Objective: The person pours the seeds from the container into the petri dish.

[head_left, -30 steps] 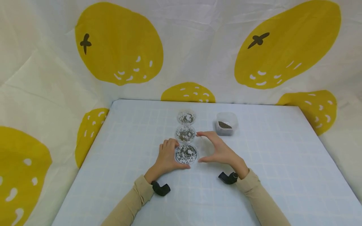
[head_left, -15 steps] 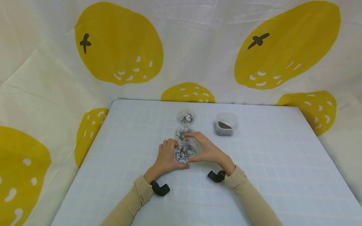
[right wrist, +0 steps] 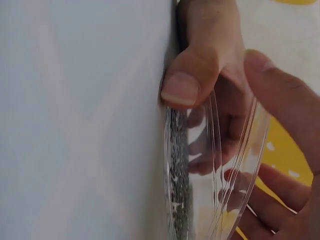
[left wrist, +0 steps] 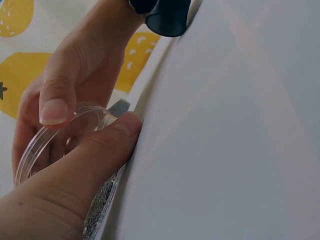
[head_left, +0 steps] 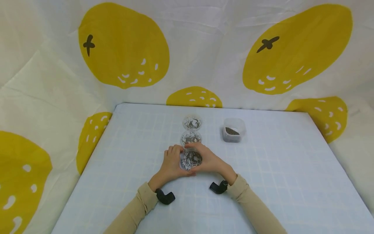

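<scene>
A clear round dish with dark grains (right wrist: 179, 195) in its bottom lies on the table, nearest of a row of three in the head view. My left hand (head_left: 171, 164) grips its left side, thumb at the near edge and fingers at the far edge. Over the dish my right hand (head_left: 209, 159) holds a clear round lid (right wrist: 259, 132) by its rim, between thumb and fingers. The lid sits tilted in the right wrist view, with a gap between it and the grains. Part of the lid is hidden behind the fingers.
Two more clear round dishes with dark grains, the middle dish (head_left: 190, 137) and the far dish (head_left: 192, 123), line up beyond the hands. A clear square tub (head_left: 231, 138) with dark grains stands to their right. A patterned cloth (head_left: 204, 48) hangs behind the table (head_left: 280, 162).
My right hand has moved left with the clear lid, from beside the nearest dish to over it. The left hand has stayed in place on the dish.
</scene>
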